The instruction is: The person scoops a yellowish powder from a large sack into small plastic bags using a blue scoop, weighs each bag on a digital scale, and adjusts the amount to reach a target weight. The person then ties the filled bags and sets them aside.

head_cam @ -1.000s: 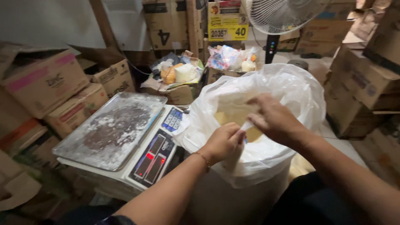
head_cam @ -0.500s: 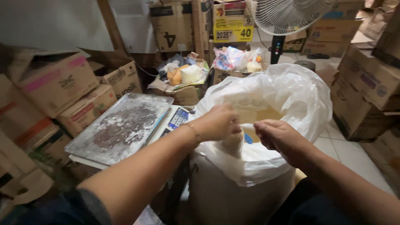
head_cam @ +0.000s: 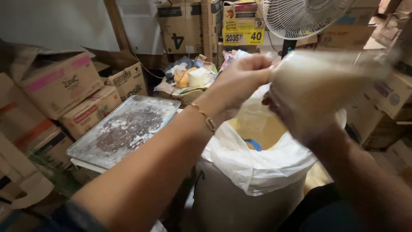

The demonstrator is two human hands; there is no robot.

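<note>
Both hands up over the big white-lined sack (head_cam: 253, 172): the left hand (head_cam: 242, 79) pinches the top of a small clear bag (head_cam: 326, 81) of pale powder, the blurred right hand (head_cam: 296, 116) cradles it underneath. A dusty metal tray (head_cam: 124, 131) sits alongside, a fan (head_cam: 304, 17) behind.

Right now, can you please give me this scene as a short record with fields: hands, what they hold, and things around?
left hand: raised over the sack, gripping the small bag's top
right hand: under the small bag, blurred
small bag: clear plastic, pale powder inside, held above the sack
sack: big, white plastic liner folded over its rim, open
metal tray: left of the sack, dusted with powder
fan: behind, upper right
boxes: cardboard, stacked at the left
</note>
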